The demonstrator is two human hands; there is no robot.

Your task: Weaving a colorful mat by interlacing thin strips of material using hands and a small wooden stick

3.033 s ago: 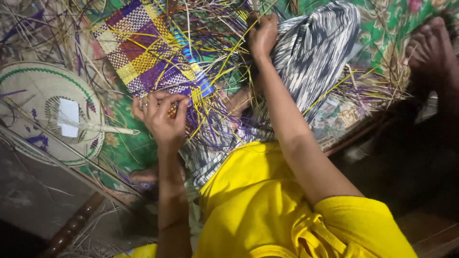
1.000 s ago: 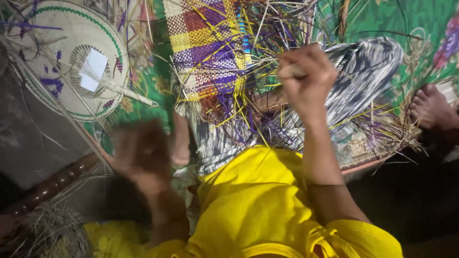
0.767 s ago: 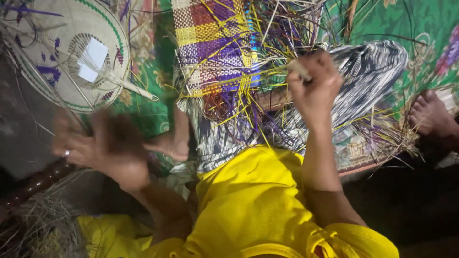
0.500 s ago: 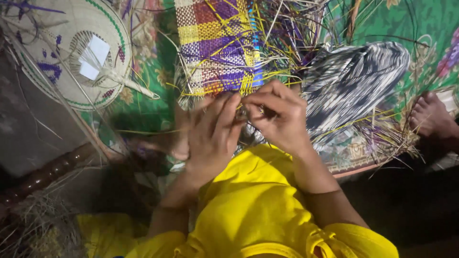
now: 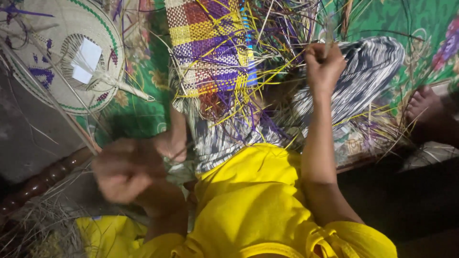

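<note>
A half-woven mat (image 5: 210,43) in purple, yellow and red checks lies over my lap, with loose coloured straw strands (image 5: 282,71) fanning from its lower edge. My right hand (image 5: 324,64) is raised at the right of the weave, fingers closed in a fist around a few thin strands that run upward. My left hand (image 5: 126,169) is low at the left, away from the weave and blurred by motion; whether it holds a strand is unclear. I wear a yellow top (image 5: 258,200) and a black-and-white striped cloth (image 5: 368,81) covers my legs.
A round woven fan (image 5: 57,28) with a white paper scrap lies at upper left on a green floral mat (image 5: 138,114). A dark wooden rail (image 5: 43,179) and dry straw sit at lower left. Another person's foot (image 5: 425,107) rests at the right edge.
Half a second ago both hands met at the weave's lower edge. Now my left hand has swung down and left, and my right hand has lifted up to the right with strands.
</note>
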